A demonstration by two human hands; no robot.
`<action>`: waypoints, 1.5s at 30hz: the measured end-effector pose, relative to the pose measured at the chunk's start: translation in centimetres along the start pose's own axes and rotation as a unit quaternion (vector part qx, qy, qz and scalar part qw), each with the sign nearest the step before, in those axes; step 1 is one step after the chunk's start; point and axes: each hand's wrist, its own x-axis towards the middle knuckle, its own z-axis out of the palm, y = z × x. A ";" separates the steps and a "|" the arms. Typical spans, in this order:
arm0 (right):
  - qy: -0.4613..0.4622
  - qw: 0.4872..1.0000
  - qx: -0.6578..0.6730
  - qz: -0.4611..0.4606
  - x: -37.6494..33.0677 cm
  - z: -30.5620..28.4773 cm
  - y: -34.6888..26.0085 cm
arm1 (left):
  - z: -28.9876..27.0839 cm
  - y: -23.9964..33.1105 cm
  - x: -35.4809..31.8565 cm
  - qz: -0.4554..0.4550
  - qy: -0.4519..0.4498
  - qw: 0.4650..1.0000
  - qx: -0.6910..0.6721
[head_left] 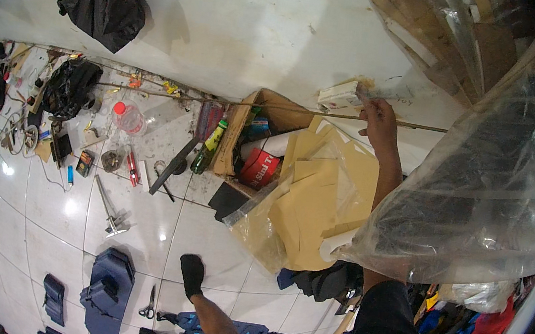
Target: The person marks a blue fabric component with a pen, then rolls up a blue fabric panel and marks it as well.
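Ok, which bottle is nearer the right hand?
The green bottle, beside the cardboard box; the clear, red-capped bottle is farther left, farther from the right hand.

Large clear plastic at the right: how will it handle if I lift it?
The clear plastic is likely floppy, given its creases and folds. It looks thin and see-through, so probably light for its size. Its glossy surface may be slippery.

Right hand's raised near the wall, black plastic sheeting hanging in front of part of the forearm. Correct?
Not quite: the sheeting's colour is wrong. The head view shows clear plastic sheeting, not black, hanging in front of part of the forearm. The right hand is raised near the wall, as you said.
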 end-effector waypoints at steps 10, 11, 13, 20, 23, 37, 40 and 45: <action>-0.100 0.992 -0.067 0.035 1.1 0.4 -1.5 | 0.3 0.7 0.0 -0.007 0.004 1.000 -0.010; -0.110 0.989 -0.087 0.050 1.0 0.0 -1.8 | 0.2 0.8 0.2 -0.004 0.001 1.000 -0.008; -0.102 0.986 -0.122 0.043 1.9 -0.8 -0.6 | -0.1 0.8 0.5 -0.001 -0.003 1.000 -0.004; -0.143 0.983 -0.086 0.083 2.2 0.5 -2.3 | 0.4 1.2 -0.2 -0.016 0.009 1.000 -0.016; -0.154 0.984 -0.026 0.084 2.1 -1.5 -2.1 | 0.5 1.6 0.5 -0.008 0.002 1.000 -0.017; -0.193 0.967 0.101 0.132 4.2 -1.4 0.2 | 0.4 1.6 -0.2 -0.026 0.009 0.999 -0.020; -0.109 0.987 0.070 0.093 1.8 0.5 -2.3 | 0.6 1.9 -0.8 -0.035 0.012 0.999 -0.027; -0.094 0.992 0.027 0.076 2.1 0.0 -1.3 | 0.2 1.9 -0.3 -0.033 0.006 0.999 -0.025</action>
